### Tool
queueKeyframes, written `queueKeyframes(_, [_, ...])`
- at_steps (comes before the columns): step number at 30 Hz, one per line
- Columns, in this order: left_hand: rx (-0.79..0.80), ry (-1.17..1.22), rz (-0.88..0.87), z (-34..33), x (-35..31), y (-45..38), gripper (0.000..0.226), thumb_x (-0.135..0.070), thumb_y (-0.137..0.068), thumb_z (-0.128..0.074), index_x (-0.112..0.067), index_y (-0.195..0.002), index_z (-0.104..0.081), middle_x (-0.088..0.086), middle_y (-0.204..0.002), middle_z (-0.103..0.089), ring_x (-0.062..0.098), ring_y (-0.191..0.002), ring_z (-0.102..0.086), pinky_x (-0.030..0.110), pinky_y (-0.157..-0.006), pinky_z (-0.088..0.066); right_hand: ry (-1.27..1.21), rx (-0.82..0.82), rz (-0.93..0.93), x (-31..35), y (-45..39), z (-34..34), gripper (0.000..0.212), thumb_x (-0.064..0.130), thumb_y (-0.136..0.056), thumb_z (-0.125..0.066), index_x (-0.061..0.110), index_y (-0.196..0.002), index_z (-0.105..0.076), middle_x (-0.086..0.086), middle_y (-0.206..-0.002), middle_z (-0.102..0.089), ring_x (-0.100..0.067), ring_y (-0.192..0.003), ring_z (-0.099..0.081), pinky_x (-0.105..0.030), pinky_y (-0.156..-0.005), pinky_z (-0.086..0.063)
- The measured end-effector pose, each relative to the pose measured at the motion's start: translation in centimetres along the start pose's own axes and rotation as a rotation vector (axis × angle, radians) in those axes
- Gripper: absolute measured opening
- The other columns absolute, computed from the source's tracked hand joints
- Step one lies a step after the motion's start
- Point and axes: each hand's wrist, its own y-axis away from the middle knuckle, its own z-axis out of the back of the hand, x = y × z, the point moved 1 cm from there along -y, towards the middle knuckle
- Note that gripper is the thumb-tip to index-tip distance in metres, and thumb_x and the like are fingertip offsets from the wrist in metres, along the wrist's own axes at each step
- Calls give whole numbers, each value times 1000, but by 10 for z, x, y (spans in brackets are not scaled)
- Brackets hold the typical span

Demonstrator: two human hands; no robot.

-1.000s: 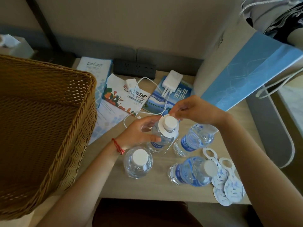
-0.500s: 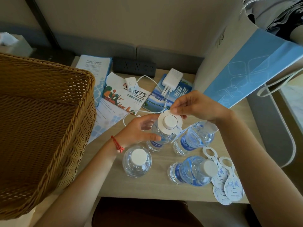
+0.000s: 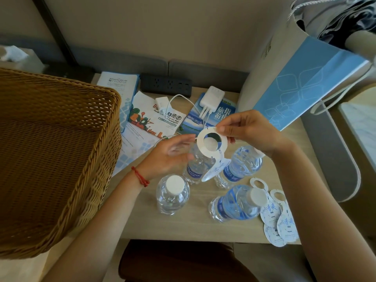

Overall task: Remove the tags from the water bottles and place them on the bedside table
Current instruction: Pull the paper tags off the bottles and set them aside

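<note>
Tag lifted above the bottle

I see my right hand (image 3: 250,132) pinching the ring tag (image 3: 211,142) by its rim, held over the bottle (image 3: 196,167) that my left hand (image 3: 168,154) fingers loosely wrap; other tags (image 3: 278,222) lie on the surface (image 3: 195,226) beside a tipped bottle (image 3: 236,203).

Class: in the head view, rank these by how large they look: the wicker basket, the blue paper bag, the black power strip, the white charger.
1. wicker basket, though nearness to the camera enlarges it
2. blue paper bag
3. black power strip
4. white charger
</note>
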Motion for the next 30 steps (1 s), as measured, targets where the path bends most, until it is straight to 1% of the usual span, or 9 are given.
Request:
queueKeyframes(4, [-226, -180, -69, 8, -19, 12, 40, -18, -85, -60, -17, -125, -52, -5, -125, -55, 9, -119, -50, 22, -100, -40, -88, -85, -10, 4, 13, -2, 19, 12, -83, -63, 24, -71, -72, 7, -60, -69, -6, -51, -58, -15, -56, -52])
queueKeyframes(7, [-354, -420, -212, 9, -37, 26, 37, -19, -90, -55, -12, -126, -52, -2, -126, -54, 5, -116, -48, 3, -94, -32, -166, -156, -16, 5, 25, -4, 20, 10, -83, -64, 22, -70, -72, 5, -58, -69, -5, -50, -59, -16, -56, -53])
queueKeyframes(8, [-378, -483, -242, 8, -43, 31, 37, -19, -91, -54, -10, -126, -52, 2, -126, -55, 6, -116, -47, 1, -93, -31, -185, -170, -16, 6, 29, -5, 18, 10, -83, -64, 21, -71, -72, 4, -59, -69, -6, -51, -59, -16, -55, -53])
queueKeyframes(10, [-408, -582, -266, 3, -52, 40, 38, -22, -91, -52, -7, -126, -51, 8, -129, -55, 9, -119, -44, 8, -98, -31, -217, -191, -17, 7, 37, -6, 15, 12, -83, -64, 19, -73, -73, 2, -61, -70, -7, -52, -60, -18, -55, -53])
queueKeyframes(14, [-490, -733, -343, -14, -67, 61, 40, -24, -92, -50, 1, -122, -53, 17, -125, -57, 26, -121, -49, 36, -102, -39, -283, -211, 10, 8, 54, -5, 15, 13, -82, -64, 17, -72, -74, -1, -59, -69, -9, -50, -58, -18, -54, -52])
queueKeyframes(17, [-579, -798, -384, -29, -75, 76, 41, -25, -90, -48, 3, -120, -55, 20, -123, -58, 31, -119, -51, 44, -99, -42, -341, -217, 40, 7, 67, -1, 15, 10, -84, -62, 14, -73, -72, 1, -54, -67, -8, -47, -58, -16, -50, -49])
queueKeyframes(23, [-635, -945, -366, -82, -90, 97, 43, -28, -89, -46, 3, -118, -56, 21, -121, -59, 34, -117, -52, 45, -98, -42, -428, -162, 50, 0, 100, 18, 22, 8, -85, -60, 15, -68, -73, -2, -54, -66, -9, -47, -57, -17, -49, -49])
queueKeyframes(27, [-658, -960, -301, -129, -97, 105, 48, -33, -89, -42, 0, -122, -53, 20, -127, -55, 31, -122, -47, 44, -100, -40, -496, -100, 71, -12, 128, 42, 30, 7, -86, -57, 14, -62, -74, -1, -52, -65, -7, -45, -56, -17, -47, -48])
queueKeyframes(30, [-709, -968, -308, -163, -102, 108, 48, -33, -89, -43, 0, -122, -53, 20, -127, -55, 31, -123, -47, 42, -100, -39, -488, -70, 94, -24, 149, 62, 28, 8, -86, -58, 14, -65, -75, -1, -55, -67, -7, -47, -57, -18, -49, -49])
